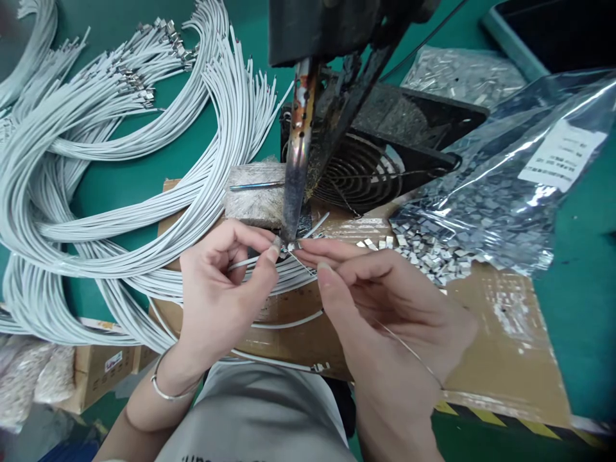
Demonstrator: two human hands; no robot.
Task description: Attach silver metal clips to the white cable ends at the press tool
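1. White insulated wire (243, 262), smooth and matte, ran through the curled left hand (226, 289) towards the tip of the soldering iron (299, 128); its working end was partly hidden by the fingertips.
2. A small, shiny metal piece (291, 246) sat just below that tip, between the two hands. Its outline was too small to make out, and whether the iron touched it could not be told.
3. The left thumb and forefinger were pinched together on the wire close to its end, with the other fingers folded behind.
4. A thin, silvery strand (302, 262) slanted from the metal piece to beneath the thumb of the right hand (385, 308), then reappeared across the palm. The right thumb pressed it against the fingers, while the forefinger reached out to the metal piece.
5. The iron stood nearly upright, its perforated barrel stained brown and blue, its lower end tapered and dark.
6. Just left of it sat a pale, plastic-wrapped block (255, 208) with a slim metal rod (255, 187) on top; to the right, a black fan (360, 170) lay tilted behind its wire grille.
7. Loose silvery clips (433, 256) were heaped on brown cardboard (481, 333) beside a labelled clear bag (500, 199).
8. Large bundles of white wires (125, 218) curved over the green tabletop (587, 301) at the left.
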